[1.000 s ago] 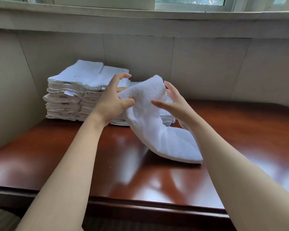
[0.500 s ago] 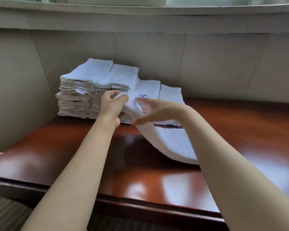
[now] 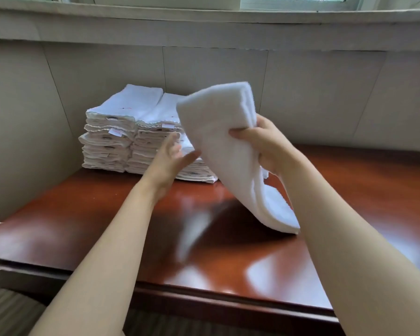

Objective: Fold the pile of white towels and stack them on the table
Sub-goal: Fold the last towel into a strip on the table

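Observation:
A folded white towel (image 3: 222,141) is lifted at an angle above the red-brown table (image 3: 107,226), its lower end still resting on the wood. My right hand (image 3: 264,144) grips the towel's right edge near the top. My left hand (image 3: 170,161) is open, palm toward the towel's left side, fingertips close to it or just touching. Behind them, stacks of folded white towels (image 3: 121,132) stand side by side against the back wall, the left ones tall, the right ones low and partly hidden by the lifted towel.
A beige tiled wall (image 3: 325,93) runs behind the table and along its left side. A window sill (image 3: 204,18) runs above it. The table's dark front edge (image 3: 204,304) is near me.
My right hand has taken hold of the towel and raised its upper end up and to the right. My left hand has let go and opened beside it.

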